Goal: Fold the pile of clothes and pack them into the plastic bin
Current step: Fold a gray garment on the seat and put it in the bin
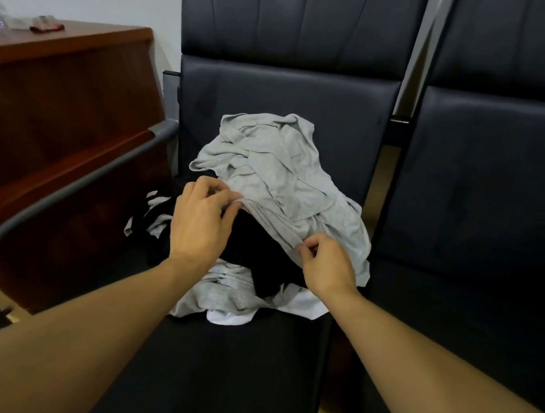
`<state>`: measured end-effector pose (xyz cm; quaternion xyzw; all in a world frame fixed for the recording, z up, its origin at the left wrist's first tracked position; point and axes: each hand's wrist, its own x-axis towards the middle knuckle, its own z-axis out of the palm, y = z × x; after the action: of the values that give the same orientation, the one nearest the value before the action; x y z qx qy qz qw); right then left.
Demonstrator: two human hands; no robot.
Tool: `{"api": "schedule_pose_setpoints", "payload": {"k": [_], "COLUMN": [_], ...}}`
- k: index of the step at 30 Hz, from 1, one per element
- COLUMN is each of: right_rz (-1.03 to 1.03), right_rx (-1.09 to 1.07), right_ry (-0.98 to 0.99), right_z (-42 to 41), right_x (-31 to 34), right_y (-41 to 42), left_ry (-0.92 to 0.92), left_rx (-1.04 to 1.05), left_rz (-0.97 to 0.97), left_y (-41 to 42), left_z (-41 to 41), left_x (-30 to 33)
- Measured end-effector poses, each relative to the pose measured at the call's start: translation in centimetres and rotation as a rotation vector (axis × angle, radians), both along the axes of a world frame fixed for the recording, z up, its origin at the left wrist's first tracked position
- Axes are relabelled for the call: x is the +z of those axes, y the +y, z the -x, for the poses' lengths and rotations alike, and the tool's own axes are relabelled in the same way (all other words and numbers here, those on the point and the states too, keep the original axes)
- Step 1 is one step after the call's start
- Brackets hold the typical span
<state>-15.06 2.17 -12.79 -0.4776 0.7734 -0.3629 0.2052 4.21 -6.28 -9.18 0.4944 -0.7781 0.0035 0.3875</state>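
Observation:
A pile of clothes lies on the seat of a black chair (237, 368). On top is a crumpled light grey garment (277, 173). Under it are a black garment (254, 247), a white one (231, 318) at the front, and a black-and-white piece (155, 209) at the left. My left hand (200, 220) pinches the near edge of the grey garment at the left. My right hand (325, 263) pinches the same edge further right. The plastic bin is not in view.
A second black chair (480, 224) stands close on the right. The chair's grey metal armrest (68, 185) curves along the left. Beyond it is a brown wooden desk (63, 95) with small items on top by the white wall.

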Motion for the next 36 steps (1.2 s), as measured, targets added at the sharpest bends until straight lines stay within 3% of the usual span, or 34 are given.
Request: {"api": "schedule_pose_setpoints", "payload": {"k": [6, 10, 15, 18, 20, 29, 36], "right_rz": [0.230, 0.357, 0.215, 0.099, 0.079, 0.083, 0.064], "right_rx": [-0.044, -0.021, 0.172, 0.169, 0.101, -0.053, -0.226], "right_ry": [-0.199, -0.234, -0.009, 0.354, 0.467, 0.533, 0.490], "right_z": [2.6, 4.7, 6.8, 7.8, 8.6, 11.7, 15.1], "right_x": [4.8, 10.4, 17.5, 21.7, 24.1, 30.1, 30.4], "right_y": [3.6, 5.9, 9.9, 12.5, 13.9, 21.6, 26.2], "left_ry": [0.000, 0.124, 0.246, 0.255, 0.265, 0.338, 0.417], "left_rx": [-0.127, -0.204, -0.212, -0.246, -0.277, -0.410, -0.654], "left_rz": [0.065, -0.110, -0.161, -0.139, -0.117, -0.136, -0.505], "left_y": [1.7, 4.3, 6.9, 8.5, 9.9, 16.2, 22.5], "left_z": [0.7, 2.1, 3.1, 3.6, 4.1, 7.0, 10.0], "left_x": [3.4, 7.7, 14.2, 17.6, 19.8, 26.4, 30.1]}}
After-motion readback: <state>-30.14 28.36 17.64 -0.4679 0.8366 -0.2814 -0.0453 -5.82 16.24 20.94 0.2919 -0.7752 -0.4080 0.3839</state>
